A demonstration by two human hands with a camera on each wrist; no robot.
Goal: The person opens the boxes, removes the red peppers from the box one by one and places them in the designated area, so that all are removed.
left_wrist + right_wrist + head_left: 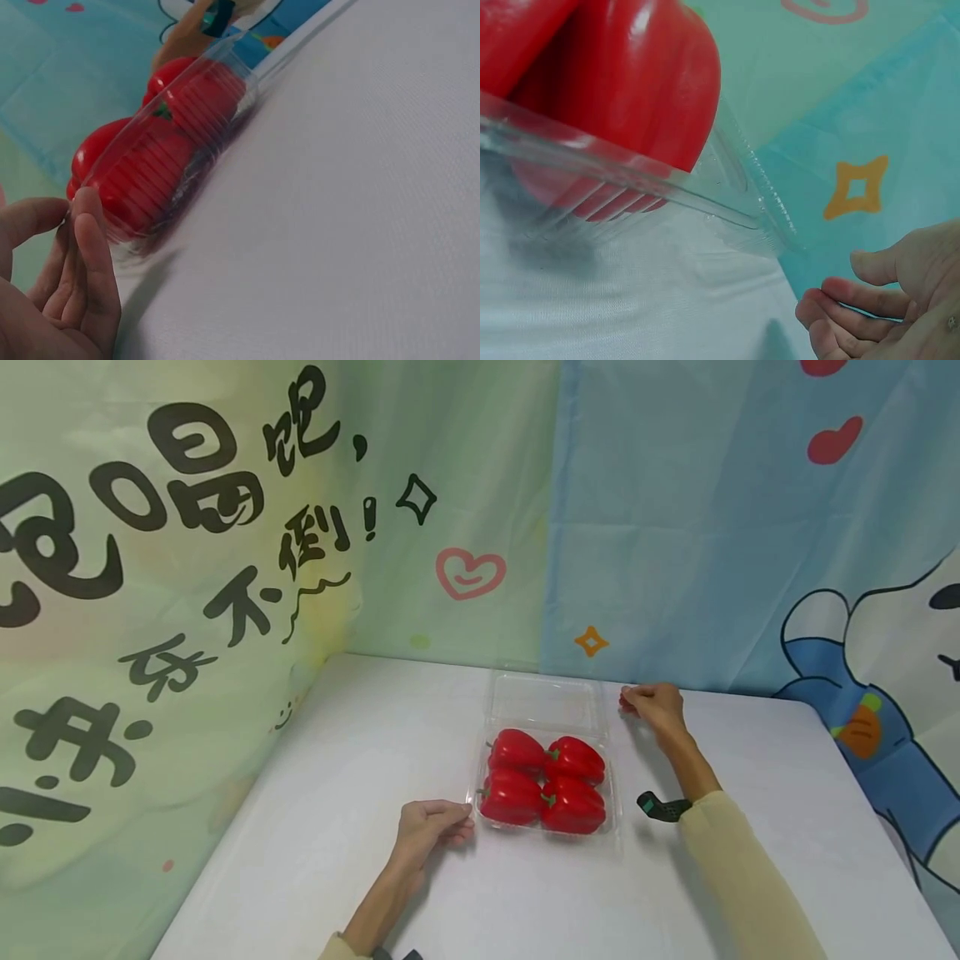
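Sitting on white table: clear box; printed backdrop, apparently cloth.

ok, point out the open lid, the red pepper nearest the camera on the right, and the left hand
Open lid (546, 702): head view, middle of its clear panel.
Red pepper (574, 807): head view, on its red body.
Left hand (427, 827): head view, middle of the hand.

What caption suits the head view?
Left hand pinches an open, clear, rectangular plastic box of four red bell peppers; right hand beside its lid.
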